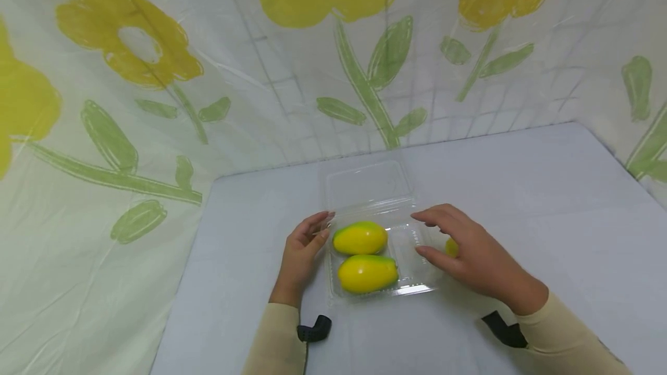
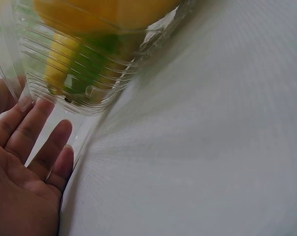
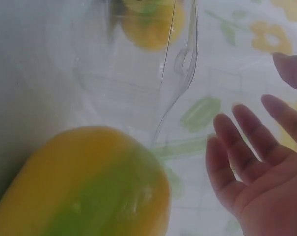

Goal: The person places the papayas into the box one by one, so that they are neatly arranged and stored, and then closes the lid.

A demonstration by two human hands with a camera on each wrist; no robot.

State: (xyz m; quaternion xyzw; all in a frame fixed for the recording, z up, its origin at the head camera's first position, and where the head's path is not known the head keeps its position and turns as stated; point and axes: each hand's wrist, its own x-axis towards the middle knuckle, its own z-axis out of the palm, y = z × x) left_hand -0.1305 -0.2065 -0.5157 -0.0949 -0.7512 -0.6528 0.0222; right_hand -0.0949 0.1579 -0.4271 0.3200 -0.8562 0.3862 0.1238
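Observation:
A clear plastic clamshell box [image 1: 411,259] lies on the table with its lid [image 1: 367,184] folded back. Two yellow-green papayas [image 1: 360,238] [image 1: 367,274] sit side by side in its left part. My left hand [image 1: 302,245] is at the box's left side, its fingertips touching the rim in the left wrist view, fingers loosely extended. Over the right edge of the box hovers my right hand [image 1: 464,247], thumb and fingers spread with nothing between them. A third papaya [image 3: 104,187] lies right of the box, mostly hidden behind the right hand in the head view.
The pale table [image 1: 250,219] runs back to a curtain [image 1: 271,109] printed with yellow flowers. Another curtain stretch hangs along the left side. A black wrist strap [image 1: 315,329] is on the left wrist, with a similar one [image 1: 505,330] on the right.

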